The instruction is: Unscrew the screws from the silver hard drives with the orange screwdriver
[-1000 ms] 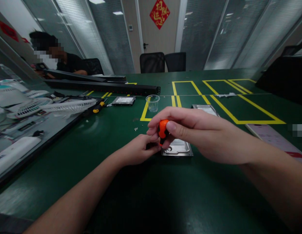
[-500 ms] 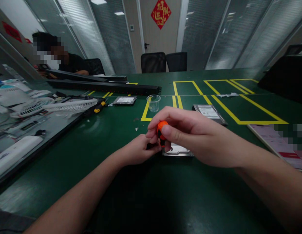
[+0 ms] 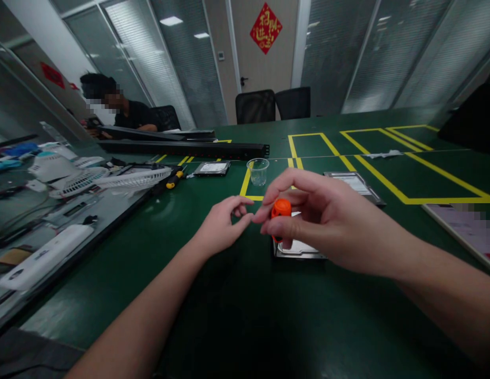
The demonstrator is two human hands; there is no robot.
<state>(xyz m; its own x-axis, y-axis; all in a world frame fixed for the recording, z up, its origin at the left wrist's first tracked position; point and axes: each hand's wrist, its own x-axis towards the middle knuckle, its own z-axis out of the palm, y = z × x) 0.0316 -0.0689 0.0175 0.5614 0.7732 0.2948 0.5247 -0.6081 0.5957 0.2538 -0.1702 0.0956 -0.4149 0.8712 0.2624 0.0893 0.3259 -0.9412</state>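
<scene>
My right hand (image 3: 308,216) is closed round a screwdriver (image 3: 282,207) with an orange and black handle. Its shaft and tip are hidden by my fingers. Directly below lies a hard drive (image 3: 298,251) with a silver cover, partly covered by that hand. Just left of the drive is my left hand (image 3: 225,223), thumb and index finger apart, with nothing visible between them. Its thumb tip comes close to the right fingertips; whether they touch I cannot tell. Behind the hands stands a clear plastic cup (image 3: 258,172).
Two more hard drives, one back left (image 3: 212,168) and one right (image 3: 353,184), lie on the green table. A yellow-black screwdriver (image 3: 174,179) rests beside a grey tray (image 3: 122,210) of white parts. Long black bars (image 3: 182,149) lie across the back. A person (image 3: 126,113) sits far left.
My left hand has drawn back from the drive, its fingers opening. My right hand has lifted slightly with the screwdriver. The small screws on the table are now out of sight. The view has shifted.
</scene>
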